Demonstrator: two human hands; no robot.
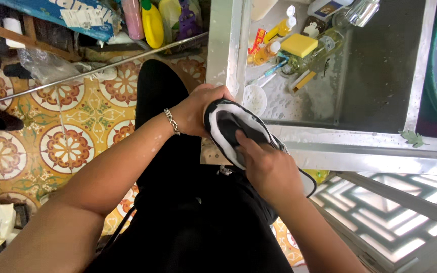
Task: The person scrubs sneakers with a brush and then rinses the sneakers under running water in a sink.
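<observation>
**Both hands on a black-and-white shoe at the sink's edge**

I see my left hand [198, 108] cupping the heel end of the black-and-white shoe [238, 132], a chain bracelet [172, 122] on that wrist. My right hand [269, 169] lies across the shoe, fingers pressed onto its dark inner part. The shoe sits over the rim of the wet metal sink [350, 136]. In the sink lie a yellow sponge [299, 45], small bottles and a toothbrush [274, 70]. Below is patterned floor tile [67, 146].
</observation>
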